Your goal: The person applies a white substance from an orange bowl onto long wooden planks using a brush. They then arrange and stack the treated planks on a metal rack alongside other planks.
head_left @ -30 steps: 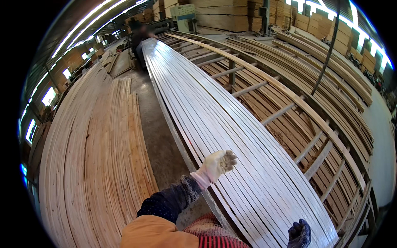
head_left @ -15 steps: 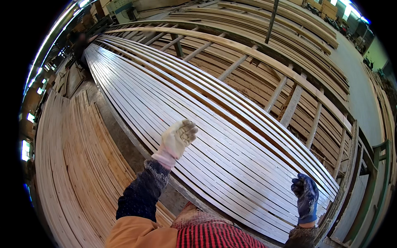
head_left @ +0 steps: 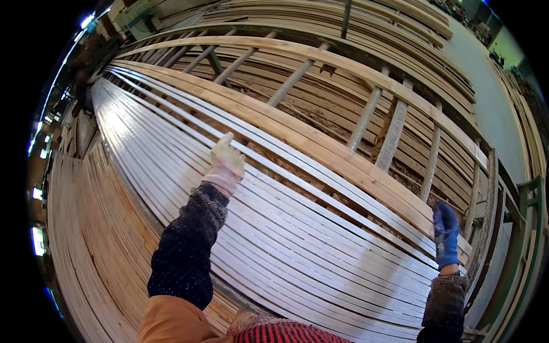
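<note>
Long wooden strips with white-coated faces (head_left: 320,251) lie side by side across a rack. My left hand (head_left: 226,160), in a cream glove, bends its fingers over the edge of a white-coated strip on the far side of this group. My right hand (head_left: 446,235), in a blue glove, is at the right ends of the strips, its fingers stretched upward beside the bare wooden boards (head_left: 343,154). Those boards lie beyond the white-coated strips, plain wood facing up. A narrow gap shows between the far strips and the main group.
The rack has round crossbars (head_left: 291,83) and a long wooden rail (head_left: 354,66). Stacked bare boards (head_left: 97,228) stand at the left, more lumber (head_left: 274,26) beyond the rack. A green metal frame (head_left: 529,228) is at the right. Another person (head_left: 86,88) stands at the far-left end.
Several far strips that showed white now show bare wood. Both hands have moved farther from my body, the left onto a strip and the right along the strip ends. The view has shifted.
</note>
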{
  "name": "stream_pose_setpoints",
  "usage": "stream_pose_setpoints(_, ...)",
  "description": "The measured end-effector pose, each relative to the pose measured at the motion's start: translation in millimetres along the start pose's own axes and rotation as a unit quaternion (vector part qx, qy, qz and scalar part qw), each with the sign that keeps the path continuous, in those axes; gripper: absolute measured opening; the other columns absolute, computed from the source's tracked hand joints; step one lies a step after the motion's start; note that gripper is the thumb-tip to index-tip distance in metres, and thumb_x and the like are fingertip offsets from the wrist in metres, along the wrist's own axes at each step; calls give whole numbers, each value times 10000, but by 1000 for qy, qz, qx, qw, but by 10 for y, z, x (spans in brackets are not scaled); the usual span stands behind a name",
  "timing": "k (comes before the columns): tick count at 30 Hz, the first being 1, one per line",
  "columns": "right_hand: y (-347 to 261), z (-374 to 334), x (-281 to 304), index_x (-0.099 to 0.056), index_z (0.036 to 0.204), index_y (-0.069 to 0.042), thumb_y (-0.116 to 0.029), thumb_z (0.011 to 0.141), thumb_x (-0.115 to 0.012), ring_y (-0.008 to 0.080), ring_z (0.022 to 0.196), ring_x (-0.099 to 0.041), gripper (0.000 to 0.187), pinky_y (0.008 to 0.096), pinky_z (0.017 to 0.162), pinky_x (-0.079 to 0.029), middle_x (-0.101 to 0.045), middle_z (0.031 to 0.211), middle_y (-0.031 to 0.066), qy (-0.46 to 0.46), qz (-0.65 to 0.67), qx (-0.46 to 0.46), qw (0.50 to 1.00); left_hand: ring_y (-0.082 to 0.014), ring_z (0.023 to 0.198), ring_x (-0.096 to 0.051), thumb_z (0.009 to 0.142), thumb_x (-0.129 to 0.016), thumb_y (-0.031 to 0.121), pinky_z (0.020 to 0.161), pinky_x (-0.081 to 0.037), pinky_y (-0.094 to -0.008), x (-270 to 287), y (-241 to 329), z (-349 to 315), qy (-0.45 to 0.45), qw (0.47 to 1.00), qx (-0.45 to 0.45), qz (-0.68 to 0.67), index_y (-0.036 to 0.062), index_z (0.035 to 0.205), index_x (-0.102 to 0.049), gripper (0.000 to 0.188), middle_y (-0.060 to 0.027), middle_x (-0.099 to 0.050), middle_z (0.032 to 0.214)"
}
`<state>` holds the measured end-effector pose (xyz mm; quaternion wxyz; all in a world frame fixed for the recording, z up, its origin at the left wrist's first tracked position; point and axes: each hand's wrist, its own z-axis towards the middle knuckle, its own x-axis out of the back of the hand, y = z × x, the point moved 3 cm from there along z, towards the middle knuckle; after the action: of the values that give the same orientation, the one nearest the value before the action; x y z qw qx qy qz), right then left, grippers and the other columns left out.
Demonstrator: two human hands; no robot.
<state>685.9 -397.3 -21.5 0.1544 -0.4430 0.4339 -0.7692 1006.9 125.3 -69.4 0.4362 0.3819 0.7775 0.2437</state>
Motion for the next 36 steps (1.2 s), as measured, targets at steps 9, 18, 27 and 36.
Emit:
stream_pose_setpoints(9, -887, 199, -958, -601, 1298, -75, -248, 798, -717, 407, 1224, -552, 542, 501, 1044, -438, -598, 1319, 184, -142, -233, 309, 911, -309, 1139, -572, 1016, -386, 257, 1065, -433, -422, -301, 126, 710, -21, 998, -54, 31, -14, 1210, -533, 365, -179, -616, 1257)
stream_pose_setpoints(18, -545, 911, -956, -561, 1362, -104, -246, 833, -732, 372, 1252, -555, 573, 462, 1070, -449, -577, 1363, 176, -41, -284, 287, 914, -294, 1370, -340, 1038, -371, 307, 1133, -297, -436, -1202, -789, 607, 108, 988, 104, -30, 31, 1463, -351, 507, -136, -366, 1501)
stream_pose_setpoints(27, -393, 976, -642, -572, 1353, -85, -191, 908, -687, 373, 1262, -559, 471, 459, 1062, -456, -589, 1350, 188, -22, -237, 256, 937, -228, 1083, -611, 1022, -537, 394, 879, -537, -360, -1268, -1013, 1049, 55, 997, -23, 53, -10, 1325, -488, 507, -152, -650, 1158)
stream_pose_setpoints(36, -488, 847, -990, -565, 1365, -135, -222, 849, -687, 387, 1278, -529, 537, 475, 1086, -424, -577, 1372, 159, -105, -271, 275, 916, -323, 1098, -580, 1043, -475, 299, 874, -524, -541, -541, -843, 420, 42, 986, 89, 132, 122, 1294, -495, 309, -134, -572, 1222)
